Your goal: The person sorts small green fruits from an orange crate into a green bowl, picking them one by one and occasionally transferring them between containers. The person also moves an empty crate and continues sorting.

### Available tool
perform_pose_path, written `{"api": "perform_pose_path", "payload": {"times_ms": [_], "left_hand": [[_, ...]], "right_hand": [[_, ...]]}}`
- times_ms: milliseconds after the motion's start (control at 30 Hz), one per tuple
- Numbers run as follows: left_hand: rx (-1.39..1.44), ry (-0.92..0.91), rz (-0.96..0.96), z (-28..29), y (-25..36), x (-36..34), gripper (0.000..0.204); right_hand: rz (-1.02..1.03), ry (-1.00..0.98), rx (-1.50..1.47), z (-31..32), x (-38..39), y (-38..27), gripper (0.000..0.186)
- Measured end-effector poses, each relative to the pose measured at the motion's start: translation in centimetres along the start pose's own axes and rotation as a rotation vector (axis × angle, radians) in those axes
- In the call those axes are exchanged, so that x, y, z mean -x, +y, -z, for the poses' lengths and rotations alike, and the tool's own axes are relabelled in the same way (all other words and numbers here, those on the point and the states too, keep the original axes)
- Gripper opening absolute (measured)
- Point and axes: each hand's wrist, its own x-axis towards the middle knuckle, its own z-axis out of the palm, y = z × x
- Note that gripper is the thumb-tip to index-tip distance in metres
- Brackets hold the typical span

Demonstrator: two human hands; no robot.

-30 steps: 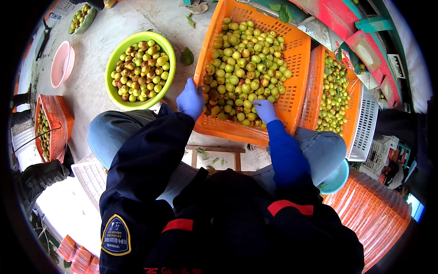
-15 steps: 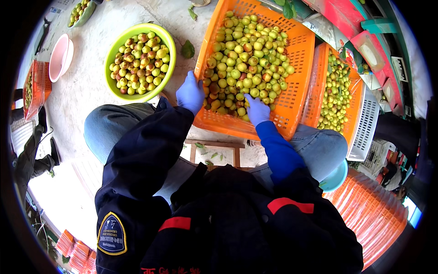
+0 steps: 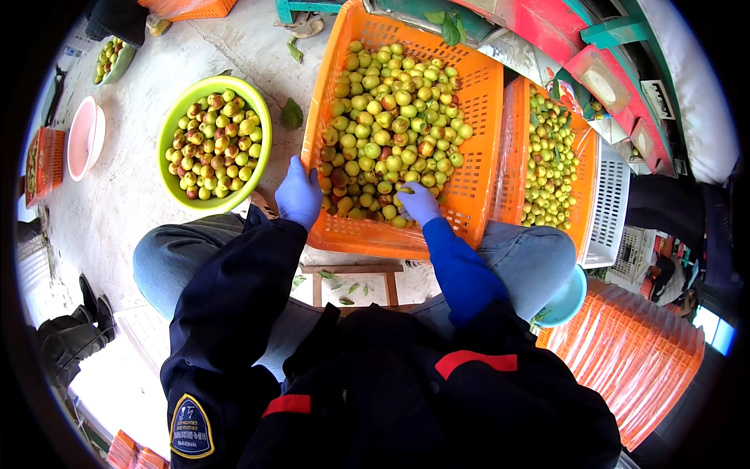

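An orange plastic crate [image 3: 484, 117] lined with clear film holds many green-yellow, red-blushed round fruits [image 3: 391, 125] in front of me, over my legs. My left hand [image 3: 299, 195], in a blue glove, is closed on the crate's left rim near its front corner. My right hand [image 3: 418, 205], also gloved, is inside the crate at the lower right of the pile, its fingers bent round a fruit [image 3: 405, 191]. To the left, a bright green basin [image 3: 168, 137] on the floor holds similar fruits, many browner.
A second orange crate [image 3: 582, 180] of smaller fruit and a white crate [image 3: 613, 219] stand right, beside a blue basin [image 3: 569, 305] and stacked orange crates [image 3: 641, 367]. A pink basin [image 3: 86, 137], another orange crate [image 3: 48, 164] and someone's dark shoes [image 3: 98, 305] are at left.
The crate and basins sit further left and lower in the picture. My right hand's fingers, extended into the pile half a second ago, are now bent round a fruit.
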Motion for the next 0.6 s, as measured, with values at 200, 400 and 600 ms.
{"api": "perform_pose_path", "payload": {"times_ms": [200, 400, 600], "left_hand": [[-0.002, 0.001, -0.019, -0.3, -0.4, 0.1, 0.026], [0.006, 0.043, -0.058, -0.7, -0.6, 0.0, 0.026], [0.001, 0.047, -0.041, -0.6, -0.6, 0.1, 0.027]], "right_hand": [[0.102, 0.110, -0.701, 5.8, -1.3, -5.4, 0.013], [0.171, 0.557, 0.093, 10.7, -6.9, -3.9, 0.027], [0.074, 0.308, 0.733, 9.4, -7.0, -4.8, 0.049]]}}
